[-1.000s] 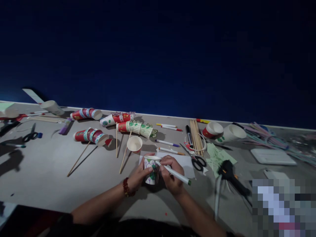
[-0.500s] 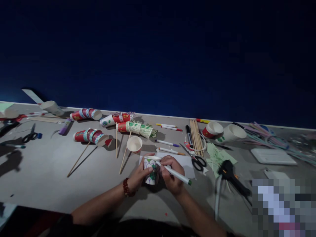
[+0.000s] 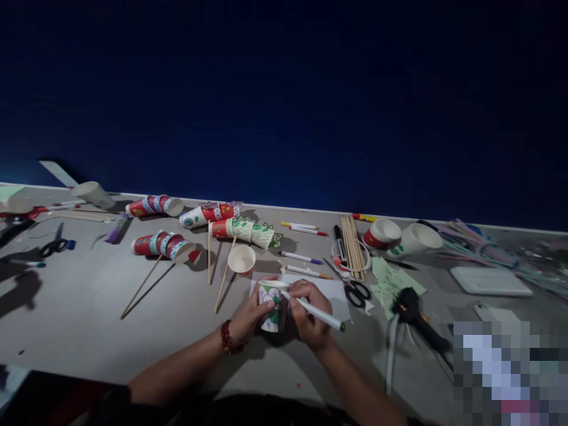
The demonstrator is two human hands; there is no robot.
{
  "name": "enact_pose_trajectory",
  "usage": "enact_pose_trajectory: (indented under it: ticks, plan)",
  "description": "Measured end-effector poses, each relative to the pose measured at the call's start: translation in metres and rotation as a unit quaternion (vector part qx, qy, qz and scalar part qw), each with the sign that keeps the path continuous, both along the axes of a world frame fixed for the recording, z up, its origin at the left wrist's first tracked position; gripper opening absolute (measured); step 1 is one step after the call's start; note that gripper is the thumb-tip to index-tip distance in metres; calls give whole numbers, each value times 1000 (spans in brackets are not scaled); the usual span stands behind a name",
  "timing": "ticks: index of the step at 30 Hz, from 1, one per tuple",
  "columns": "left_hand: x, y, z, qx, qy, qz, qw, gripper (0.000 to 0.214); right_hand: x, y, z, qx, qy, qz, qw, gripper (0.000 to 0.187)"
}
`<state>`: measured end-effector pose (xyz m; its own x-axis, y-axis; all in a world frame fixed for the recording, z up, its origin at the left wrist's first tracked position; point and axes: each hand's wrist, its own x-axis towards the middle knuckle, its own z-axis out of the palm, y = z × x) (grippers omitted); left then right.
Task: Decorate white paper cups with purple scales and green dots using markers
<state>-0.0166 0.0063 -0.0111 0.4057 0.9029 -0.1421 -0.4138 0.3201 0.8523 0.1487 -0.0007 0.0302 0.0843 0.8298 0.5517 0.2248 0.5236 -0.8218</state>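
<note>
My left hand (image 3: 249,316), with a beaded bracelet at the wrist, is wrapped round a white paper cup (image 3: 269,319) with green and purple drawing on its side. The cup is held upright above a white sheet of paper (image 3: 336,296). In my right hand (image 3: 313,313) is a white marker pen (image 3: 323,315) with a green end, its tip at the cup's side near the rim. An open paper cup (image 3: 242,260) stands just beyond my left hand. Several markers lie past the sheet, among them one with a purple end (image 3: 300,257).
Cup figures on sticks, such as a red and green one (image 3: 242,231), lie at the back left. To the right are scissors (image 3: 356,293), wooden sticks (image 3: 352,248), a black glue gun (image 3: 419,319), torn green paper (image 3: 393,281) and two cups, one red and white (image 3: 377,234).
Both hands stay almost in place on the cup and marker. A little more green shows near the cup's rim.
</note>
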Motion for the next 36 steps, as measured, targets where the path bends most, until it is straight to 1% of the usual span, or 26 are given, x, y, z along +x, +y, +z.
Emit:
enact_pose_trajectory:
  ticks: [4, 9, 13, 22, 27, 32, 36]
  plan:
    - [0, 0, -2, -2, -3, 0, 1000, 84, 0, 0, 1, -9, -7, 3, 1000, 9]
    - [-1, 0, -2, -4, 0, -2, 1000, 84, 0, 0, 3, 9, -3, -2, 1000, 10]
    - [-1, 0, -1, -2, 1, -1, 1000, 82, 0, 0, 5, -1, -16, 0, 1000, 9]
    - [-1, 0, -3, -3, -12, -9, 1000, 74, -1, 0, 3, 14, -17, 0, 1000, 11]
    - [-1, -1, -1, -12, -4, -6, 1000, 77, -1, 0, 5, 9, -30, -2, 999, 10]
    - [-1, 0, -2, -5, -2, -7, 1000, 79, -1, 1, 2, 23, -11, -2, 1000, 10]
    - [0, 0, -3, -8, -3, -4, 1000, 78, 0, 2, 4, 14, -15, -2, 1000, 10]
